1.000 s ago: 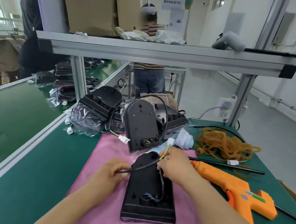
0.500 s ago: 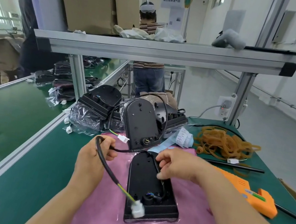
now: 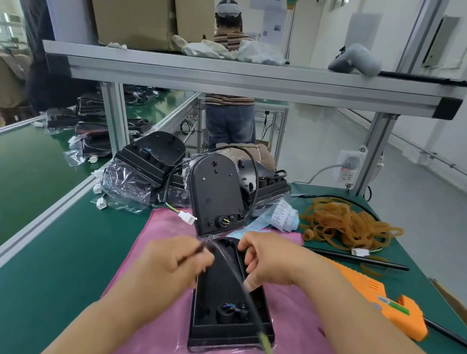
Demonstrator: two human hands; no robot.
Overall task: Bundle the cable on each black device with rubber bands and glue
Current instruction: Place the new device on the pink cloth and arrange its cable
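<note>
Fingers of left hand (image 3: 170, 264) pinch the blurred arcing cable (image 3: 235, 269); right hand (image 3: 271, 261) grips the black device (image 3: 220, 299).

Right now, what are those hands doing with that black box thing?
A person is working on a cable. The left hand pinches the black cable, which looks blurred. The right hand holds the black device on the pink cloth. No rubber band is on the cable yet. The pile of rubber bands and the orange glue gun lie untouched to the right. Other black devices lie behind.
</note>
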